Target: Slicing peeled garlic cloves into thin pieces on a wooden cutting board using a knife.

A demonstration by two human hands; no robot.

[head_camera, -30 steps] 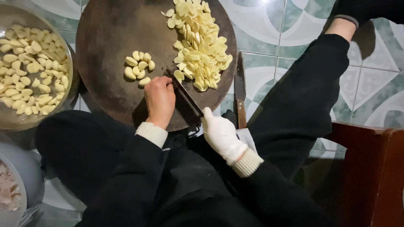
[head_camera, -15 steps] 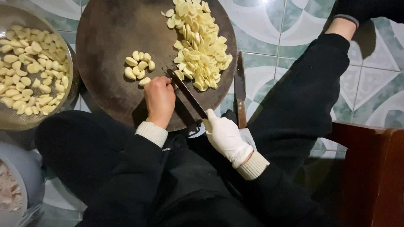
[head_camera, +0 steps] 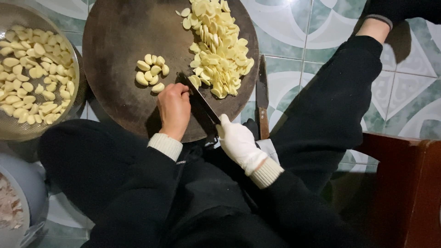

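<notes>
A round dark wooden chopping board (head_camera: 119, 41) lies on the tiled floor. On it sit a small cluster of peeled garlic cloves (head_camera: 152, 72) and a large heap of sliced garlic (head_camera: 218, 46). My bare left hand (head_camera: 174, 108) rests on the board with its fingers curled down beside the blade; whether it pins a clove I cannot see. My right hand (head_camera: 239, 141), in a white glove, grips the handle of a dark cleaver (head_camera: 198, 100), whose blade points up-left between the cloves and the slices.
A metal colander (head_camera: 46, 133) full of peeled garlic cloves stands at the left. A second knife (head_camera: 262, 98) lies on the floor right of the board. A grey bowl (head_camera: 27, 193) sits lower left, a wooden stool (head_camera: 404, 183) lower right. My dark-clad legs flank the board.
The cleaver blade has shifted left, off the edge of the sliced heap toward my left hand. My gloved right hand moved slightly with it. My left hand stays in place.
</notes>
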